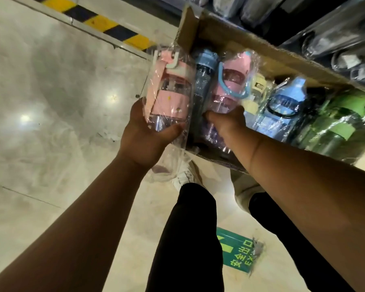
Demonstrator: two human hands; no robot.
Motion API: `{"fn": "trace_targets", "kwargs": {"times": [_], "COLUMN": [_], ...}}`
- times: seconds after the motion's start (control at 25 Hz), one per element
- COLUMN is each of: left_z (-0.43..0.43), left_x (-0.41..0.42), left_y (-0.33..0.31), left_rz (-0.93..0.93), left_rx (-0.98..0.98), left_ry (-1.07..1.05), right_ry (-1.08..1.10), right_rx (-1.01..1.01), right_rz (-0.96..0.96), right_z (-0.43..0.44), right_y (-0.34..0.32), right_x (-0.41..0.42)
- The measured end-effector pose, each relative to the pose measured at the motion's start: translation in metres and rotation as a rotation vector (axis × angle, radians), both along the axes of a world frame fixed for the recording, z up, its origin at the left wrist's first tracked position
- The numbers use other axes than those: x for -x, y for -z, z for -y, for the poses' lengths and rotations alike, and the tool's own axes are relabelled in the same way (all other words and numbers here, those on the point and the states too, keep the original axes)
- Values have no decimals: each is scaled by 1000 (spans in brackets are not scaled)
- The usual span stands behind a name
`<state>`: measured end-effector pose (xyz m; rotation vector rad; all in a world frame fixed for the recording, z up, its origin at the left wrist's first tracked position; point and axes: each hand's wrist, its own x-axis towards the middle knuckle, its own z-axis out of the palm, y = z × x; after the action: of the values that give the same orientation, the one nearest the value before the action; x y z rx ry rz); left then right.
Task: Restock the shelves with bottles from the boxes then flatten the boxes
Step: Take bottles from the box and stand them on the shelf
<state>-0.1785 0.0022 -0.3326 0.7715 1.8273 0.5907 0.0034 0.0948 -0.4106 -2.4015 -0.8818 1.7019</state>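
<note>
An open cardboard box (236, 36) lies in front of me, full of plastic-wrapped bottles. My left hand (143, 135) grips a pink bottle with a white latch (169, 89), held just outside the box's left edge in its clear bag. My right hand (228, 121) is closed around the lower part of a pink bottle with a blue strap (228, 85) that lies inside the box. Beside it lie a dark blue bottle (202, 74), a cream bottle (255, 91), a light blue bottle (282, 104) and a green bottle (341, 123).
Shelves with dark wrapped bottles (335, 45) rise behind the box at the top right. The glossy floor (51, 91) has a yellow-black hazard stripe (105, 24) and a green exit sticker (238, 253). My legs in black trousers (190, 239) stand below the box.
</note>
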Motion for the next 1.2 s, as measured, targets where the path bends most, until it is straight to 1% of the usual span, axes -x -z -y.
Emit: {"fn": "trace_targets", "kwargs": {"times": [0.08, 0.2, 0.28, 0.36, 0.44, 0.64, 0.72, 0.8, 0.96, 1.08, 1.2], "left_z": [-2, -4, -14, -28, -42, -59, -60, -52, -25, 4, 44], "left_x": [-9, -24, -39, -53, -73, -125, -151, -178, -254, -327, -393], "left_y": [-13, -44, -88, -145, -206, -375, -429, -469, -537, -581, -608], "left_rz": [51, 135, 206, 266, 363, 504, 553, 531, 483, 521, 585], "left_rx": [-6, -13, -16, -26, -42, -55, -73, -71, -149, -183, -217], "left_ry": [-17, -46, -55, -50, 39, 167, 254, 306, 447, 548, 572], "right_ry": [72, 57, 38, 29, 41, 164, 267, 319, 434, 456, 444], "right_rx": [28, 22, 2, 3, -29, -227, -348, -436, -550, -655, -729], "right_rz": [-153, -289, -332, -399, -438, -443, -382, -334, -261, -233, -176], "right_z": [8, 22, 23, 21, 25, 57, 78, 103, 158, 201, 247], "right_y": [-34, -97, -164, -242, -319, -496, -549, -578, -635, -677, -703], "right_x": [-16, -43, -66, -86, -105, -145, -164, -185, -251, -315, -379]}}
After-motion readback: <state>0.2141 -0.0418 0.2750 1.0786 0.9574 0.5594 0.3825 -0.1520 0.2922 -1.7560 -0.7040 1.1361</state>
